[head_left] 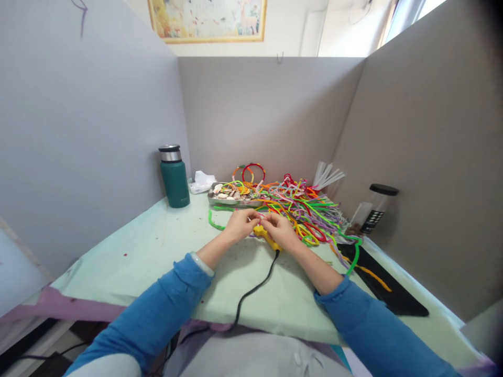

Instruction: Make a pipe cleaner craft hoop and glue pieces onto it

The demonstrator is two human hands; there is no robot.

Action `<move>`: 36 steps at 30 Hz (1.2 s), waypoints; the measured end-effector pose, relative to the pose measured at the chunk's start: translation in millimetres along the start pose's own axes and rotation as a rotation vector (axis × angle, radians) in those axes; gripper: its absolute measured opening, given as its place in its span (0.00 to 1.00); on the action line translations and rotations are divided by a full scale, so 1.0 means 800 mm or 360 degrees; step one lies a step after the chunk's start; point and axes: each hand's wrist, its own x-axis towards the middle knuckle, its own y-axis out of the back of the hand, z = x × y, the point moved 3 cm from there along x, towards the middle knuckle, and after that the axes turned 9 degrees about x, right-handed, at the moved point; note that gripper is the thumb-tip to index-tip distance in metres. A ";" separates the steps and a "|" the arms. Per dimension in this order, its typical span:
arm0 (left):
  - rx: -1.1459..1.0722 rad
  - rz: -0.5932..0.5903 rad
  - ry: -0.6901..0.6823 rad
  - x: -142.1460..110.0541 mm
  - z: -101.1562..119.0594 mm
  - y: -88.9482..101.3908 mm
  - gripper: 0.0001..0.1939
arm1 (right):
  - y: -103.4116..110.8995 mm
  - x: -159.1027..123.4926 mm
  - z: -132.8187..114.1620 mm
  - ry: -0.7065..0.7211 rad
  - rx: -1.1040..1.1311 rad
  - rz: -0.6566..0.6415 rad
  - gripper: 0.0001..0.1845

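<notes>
Both hands meet over the middle of the table, fingertips pinched close together. My left hand (241, 225) and my right hand (280, 229) share a short pink pipe cleaner (260, 215) between them, partly covered by the fingers. Just below the fingers lies a yellow glue gun (268, 238), its black cord (256, 288) running toward the table's front edge. A green pipe cleaner (212, 219) curves on the cloth left of my left hand. Behind and right of the hands spreads a heap of colourful pipe cleaners (302, 201).
A metal tray (223, 201) of shells or chips stands behind the hands. At the back left are a green bottle (175, 180) and white tissue (202, 181). On the right are a clear jar (377, 209), white sticks (326, 175) and a black flat item (396, 293). Grey partitions (271, 110) enclose the table.
</notes>
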 end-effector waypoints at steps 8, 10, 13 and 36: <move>0.0054 -0.0005 -0.0076 -0.001 -0.001 0.000 0.09 | 0.000 -0.001 -0.003 0.0039 -0.0055 -0.0036 0.10; 0.0058 -0.0029 -0.0119 -0.001 -0.001 0.000 0.09 | 0.001 -0.001 -0.002 0.0050 -0.0067 -0.0042 0.10; 0.0084 -0.0052 -0.0192 -0.001 0.000 0.000 0.09 | 0.001 0.001 0.002 0.0052 -0.0081 -0.0041 0.10; -0.0732 -0.0241 0.0245 0.001 -0.006 -0.008 0.09 | 0.001 -0.001 -0.003 0.0013 0.0049 0.0001 0.11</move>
